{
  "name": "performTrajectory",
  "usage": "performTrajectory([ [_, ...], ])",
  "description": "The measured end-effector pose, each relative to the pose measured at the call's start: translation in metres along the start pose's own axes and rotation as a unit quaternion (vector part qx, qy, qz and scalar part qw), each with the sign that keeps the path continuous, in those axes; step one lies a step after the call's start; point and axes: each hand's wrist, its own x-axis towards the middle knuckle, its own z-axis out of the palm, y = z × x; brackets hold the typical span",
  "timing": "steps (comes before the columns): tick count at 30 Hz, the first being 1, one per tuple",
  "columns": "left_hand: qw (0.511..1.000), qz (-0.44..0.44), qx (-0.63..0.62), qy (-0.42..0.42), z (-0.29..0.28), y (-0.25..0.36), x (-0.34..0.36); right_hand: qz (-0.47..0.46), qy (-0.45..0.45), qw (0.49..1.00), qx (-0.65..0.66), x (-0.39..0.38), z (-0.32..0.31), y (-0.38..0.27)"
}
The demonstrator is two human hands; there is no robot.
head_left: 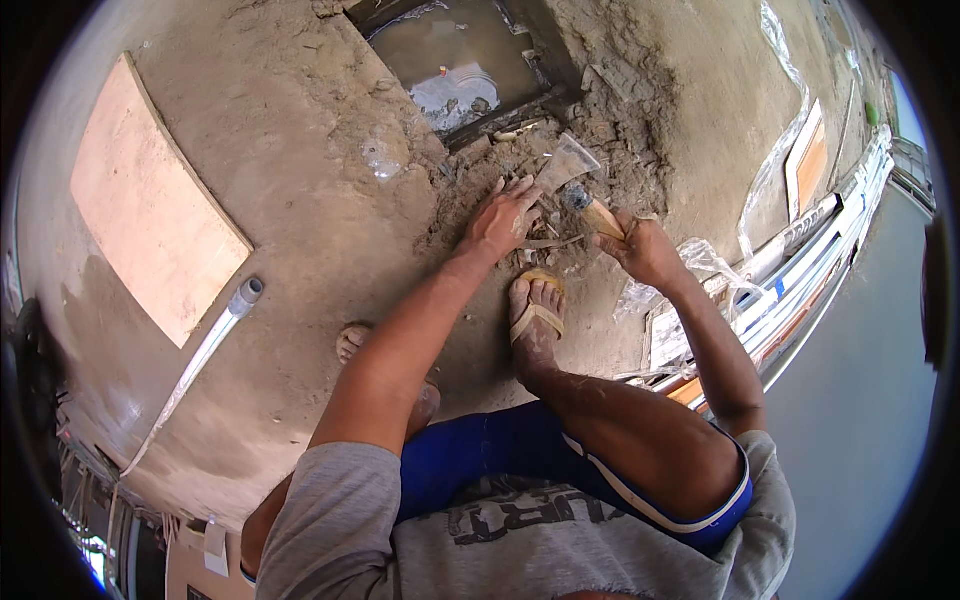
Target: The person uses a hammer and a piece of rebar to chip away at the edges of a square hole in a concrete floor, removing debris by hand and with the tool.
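Observation:
My right hand (pixel 645 245) is closed round the wooden handle of a short tool (pixel 603 217). The tool has a dark end and a flared, greyish blade like a hatchet's or an adze's. Just left of the blade, my left hand (pixel 500 218) lies palm down on the muddy rubble with its fingers stretched out. Its fingertips come close to the narrow end of the blade; I cannot tell if they touch. Below the hands is a thin strip (pixel 548 243) among the debris. A square pit (pixel 562 80) with dark edges and murky water is beyond them.
My sandalled foot (pixel 537 310) stands just below the hands. A pale board (pixel 150 200) and a grey pipe (pixel 205 355) lie at left. Long pipes and strips (pixel 800 270) with clear plastic wrap (pixel 705 262) run along the right. Loose wet soil (pixel 625 110) surrounds the pit.

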Motion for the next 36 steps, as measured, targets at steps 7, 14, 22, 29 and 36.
performTrajectory([
  [7,0.997,-0.034,-0.041,-0.052,-0.038,0.034,0.005,0.180,-0.191,0.939,0.220,-0.043,-0.009,0.039],
  [14,0.999,-0.021,-0.031,0.025,-0.020,0.028,-0.001,-0.049,-0.038,0.990,-0.125,0.029,-0.023,0.009],
  [22,0.993,-0.035,-0.093,-0.062,-0.043,0.048,-0.004,-0.353,0.092,0.893,-0.262,0.237,0.095,-0.003],
  [29,0.995,0.027,0.033,-0.095,-0.033,0.045,-0.026,-0.123,-0.175,0.929,-0.300,0.234,0.050,-0.056],
  [36,0.997,0.037,-0.003,-0.064,-0.035,0.042,-0.024,-0.234,-0.086,0.905,-0.346,0.241,0.054,-0.051],
])
